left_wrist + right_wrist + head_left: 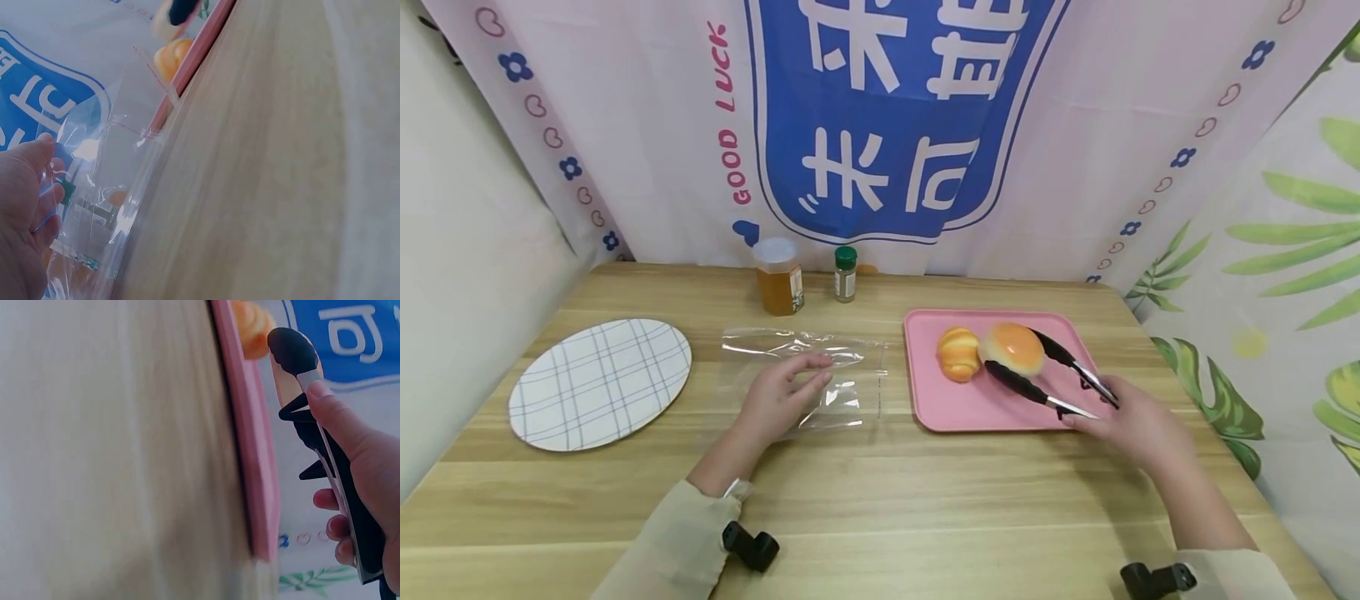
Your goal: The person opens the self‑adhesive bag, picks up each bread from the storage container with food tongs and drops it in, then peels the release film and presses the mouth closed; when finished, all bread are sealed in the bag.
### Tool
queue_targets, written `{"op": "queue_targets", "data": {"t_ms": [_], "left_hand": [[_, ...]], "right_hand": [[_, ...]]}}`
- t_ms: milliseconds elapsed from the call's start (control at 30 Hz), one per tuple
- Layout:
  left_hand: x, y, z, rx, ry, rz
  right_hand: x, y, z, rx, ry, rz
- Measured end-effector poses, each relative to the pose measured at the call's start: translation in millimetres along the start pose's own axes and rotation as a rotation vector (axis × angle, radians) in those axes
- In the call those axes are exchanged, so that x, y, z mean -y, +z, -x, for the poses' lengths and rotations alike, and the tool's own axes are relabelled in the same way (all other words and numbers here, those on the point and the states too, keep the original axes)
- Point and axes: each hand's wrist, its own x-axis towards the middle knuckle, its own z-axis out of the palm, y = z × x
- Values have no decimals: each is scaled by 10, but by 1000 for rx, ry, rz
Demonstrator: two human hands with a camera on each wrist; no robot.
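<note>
My right hand [1138, 421] grips a pair of tongs [1078, 375] with black tips and metal arms. The tips straddle a round bun [1013, 348], golden on top and pale below, at the pink tray [992, 412]. Beside the bun sits a small ridged bread roll [958, 354]. In the right wrist view, thumb and fingers wrap the tongs [340, 469], which partly hide the bun. My left hand [782, 396] holds a clear plastic bag [842, 400] left of the tray. The left wrist view shows its fingers and thumb at the bag's [94, 169] film.
At the left of the wooden table [880, 517] lies an oval checked placemat [601, 383]. A honey-coloured jar [778, 283] and a small green-capped bottle [846, 275] stand at the back, before a printed curtain [880, 167].
</note>
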Motion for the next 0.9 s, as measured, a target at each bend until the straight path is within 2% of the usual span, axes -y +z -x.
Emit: {"op": "queue_targets", "data": {"t_ms": [100, 200, 300, 400, 600, 900], "left_hand": [[1, 0, 4, 2, -1, 1], [3, 5, 8, 3, 5, -3], [-7, 6, 13, 2, 17, -3], [-24, 7, 19, 1, 34, -10], [-53, 2, 31, 11, 51, -37], [-95, 3, 50, 23, 74, -39]], "right_hand": [[168, -52, 18, 1, -72, -22], [333, -58, 23, 2, -179, -42], [507, -25, -1, 15, -284, -30], [684, 27, -61, 48, -353, -1], [978, 98, -224, 127, -394, 62], [1276, 201, -402, 181, -443, 111]]}}
